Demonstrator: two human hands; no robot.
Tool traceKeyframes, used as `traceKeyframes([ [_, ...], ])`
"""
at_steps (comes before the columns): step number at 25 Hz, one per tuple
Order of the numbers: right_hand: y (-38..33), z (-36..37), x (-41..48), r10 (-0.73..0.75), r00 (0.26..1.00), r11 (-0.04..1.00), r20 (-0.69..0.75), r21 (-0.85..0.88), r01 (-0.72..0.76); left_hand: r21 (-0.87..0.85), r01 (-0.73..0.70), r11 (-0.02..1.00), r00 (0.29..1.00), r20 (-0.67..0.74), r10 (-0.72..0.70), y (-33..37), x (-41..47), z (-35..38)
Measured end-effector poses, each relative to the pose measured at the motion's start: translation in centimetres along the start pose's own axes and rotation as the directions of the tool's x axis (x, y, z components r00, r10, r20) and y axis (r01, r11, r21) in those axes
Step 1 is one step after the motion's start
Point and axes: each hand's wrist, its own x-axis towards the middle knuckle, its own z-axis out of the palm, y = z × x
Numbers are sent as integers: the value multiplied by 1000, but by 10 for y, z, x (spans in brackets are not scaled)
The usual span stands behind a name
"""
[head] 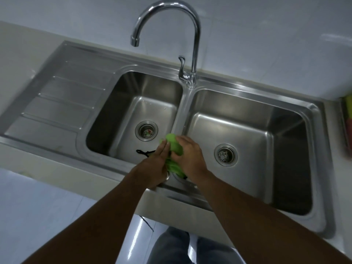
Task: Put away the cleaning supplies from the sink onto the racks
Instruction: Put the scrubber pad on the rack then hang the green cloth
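Note:
A bunched green cloth [174, 144] is held between both hands over the divider of the steel double sink [179, 111], near its front rim. My left hand [159, 162] presses against the cloth's left side with fingers straight. My right hand [187, 153] grips the cloth from the right and above. A thin black loop or strap [142, 151] sticks out to the left over the left basin; I cannot tell what it belongs to. Part of the cloth hangs below the hands.
A tall curved chrome faucet [192, 44] rises behind the divider. Each basin has a drain strainer [146, 130], [225, 154]. A ribbed drainboard [57, 100] lies on the left. At the right edge sits a rack holding green and orange items [348, 119].

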Motion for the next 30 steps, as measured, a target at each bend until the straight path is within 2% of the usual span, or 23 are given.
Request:
traceKeyframes([
  [2,-4,3,1,52,998,997,-33,61,-50,-15,-20,1000,1000,-1,20,-3,1,-2],
  [4,-6,0,3,103,995,992,-7,78,-102,-25,-55,998,998,-41,54,-5,1,-1],
  [6,-6,-7,5,153,988,983,6,101,-153,-44,-111,993,984,-147,104,-3,2,-1],
  [8,0,-19,7,230,971,965,-59,139,-221,20,-145,989,931,-336,143,0,5,-1],
  [10,8,-40,9,336,930,929,-148,214,-302,152,-51,987,898,-426,112,10,11,-6],
  [11,13,-51,10,377,910,906,-172,275,-323,194,10,981,906,-417,73,15,17,-7],
  [12,16,-65,8,389,905,881,-174,358,-310,157,56,986,929,-370,6,25,20,-10],
  [13,21,-79,5,376,914,851,-156,449,-273,-31,85,996,947,-309,-91,39,26,-13],
  [14,24,-92,1,339,932,822,-128,523,-227,-358,96,929,958,-219,-183,55,31,-17],
  [15,26,-102,-5,307,947,788,-97,583,-196,-703,86,706,966,-113,-231,70,36,-21],
  [16,30,-113,-12,289,954,772,-83,609,-181,-902,35,429,972,-70,-225,87,44,-22],
  [17,35,-123,-21,275,959,756,-73,633,-169,-973,-28,228,977,-75,-200,103,52,-25],
  [18,44,-131,-31,258,964,748,-67,645,-155,-990,-73,118,982,-92,-167,117,59,-28],
  [19,50,-140,-40,250,966,732,-59,665,-149,-993,-88,73,988,-96,-119,132,65,-30],
  [21,65,-154,-59,252,967,717,-28,677,-167,-990,-88,114,996,-91,-25,158,74,-33],
  [23,77,-165,-72,272,962,657,-19,735,-171,-971,-88,224,995,-75,68,178,82,-31],
  [24,79,-173,-75,286,958,567,-20,810,-152,-963,-76,258,993,-50,108,186,84,-29],
  [27,92,-201,-71,316,948,95,40,993,-73,-951,-53,303,988,-6,155,206,88,-25],
  [28,96,-211,-69,314,948,5,58,998,-63,-940,-65,335,988,-14,153,211,90,-24],
  [30,102,-227,-68,364,931,-48,39,999,-23,-917,-110,384,987,-57,148,218,96,-25],
])
